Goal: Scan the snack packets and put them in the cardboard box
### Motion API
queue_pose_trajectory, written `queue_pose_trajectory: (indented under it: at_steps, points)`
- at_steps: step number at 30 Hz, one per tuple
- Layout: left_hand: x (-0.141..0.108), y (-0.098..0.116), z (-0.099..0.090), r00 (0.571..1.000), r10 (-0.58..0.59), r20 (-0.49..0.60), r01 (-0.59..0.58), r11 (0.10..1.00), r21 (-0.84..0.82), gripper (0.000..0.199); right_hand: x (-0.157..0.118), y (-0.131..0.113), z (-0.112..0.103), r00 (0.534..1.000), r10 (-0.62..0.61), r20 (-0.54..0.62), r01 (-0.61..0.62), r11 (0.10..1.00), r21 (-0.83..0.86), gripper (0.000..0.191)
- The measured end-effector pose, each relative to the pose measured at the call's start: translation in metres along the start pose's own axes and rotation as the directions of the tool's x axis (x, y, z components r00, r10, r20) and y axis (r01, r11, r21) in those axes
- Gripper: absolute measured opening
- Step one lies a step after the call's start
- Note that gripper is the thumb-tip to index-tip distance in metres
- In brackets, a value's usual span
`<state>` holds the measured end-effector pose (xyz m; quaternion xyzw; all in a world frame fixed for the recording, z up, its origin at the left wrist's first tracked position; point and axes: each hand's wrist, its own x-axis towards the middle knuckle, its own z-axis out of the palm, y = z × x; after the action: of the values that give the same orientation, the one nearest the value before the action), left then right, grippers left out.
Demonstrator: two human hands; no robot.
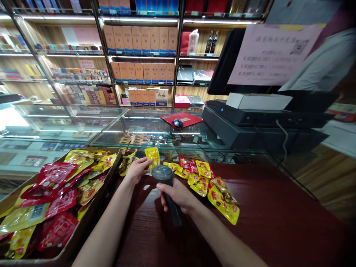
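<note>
My left hand (139, 170) pinches a small yellow snack packet (152, 157) by its left edge, above the dark red table (264, 218). In my right hand (178, 193) is a dark handheld scanner (172, 209), its head close to the packet and a small blue light on top. To the right of the scanner lies a loose spread of yellow packets (224, 207) and red packets (189, 164). A cardboard box (112, 178) at the left holds many red and yellow packets; more yellow packets (128, 162) lie between it and my left hand.
Behind the table stands a glass counter (133, 122) with a red mat (191, 118) and a mouse (177, 123). At the right are a black register (236, 126), a monitor back (225, 63) with a paper sign, cables and a person's sleeve (319, 63). Stocked shelves line the back.
</note>
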<state>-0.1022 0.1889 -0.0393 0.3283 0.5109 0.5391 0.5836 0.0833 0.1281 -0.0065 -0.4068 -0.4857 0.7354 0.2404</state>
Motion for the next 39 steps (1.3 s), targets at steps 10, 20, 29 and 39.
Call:
queue_pose_trajectory:
  at_steps: [10,20,29,39]
  points:
    - [-0.003,0.003,0.002,1.000,-0.008,-0.013,0.008,1.000,-0.014,0.040,-0.001,0.000,0.000,1.000,-0.001,-0.002,0.001,1.000,0.003,0.027]
    - [0.001,-0.002,0.002,0.998,0.044,0.034,-0.042,0.998,-0.054,0.036,0.001,0.001,0.000,0.999,-0.034,0.000,0.034,0.999,0.024,0.031]
    - [-0.005,0.005,0.003,0.999,-0.018,0.037,0.020,0.999,-0.048,0.033,-0.003,-0.007,-0.013,0.990,-0.094,0.109,0.067,0.970,0.232,0.031]
    - [-0.052,0.034,-0.009,0.966,0.255,-0.043,-0.255,0.967,-0.014,0.043,-0.014,-0.018,-0.018,0.968,-0.163,0.194,0.089,0.936,0.342,0.023]
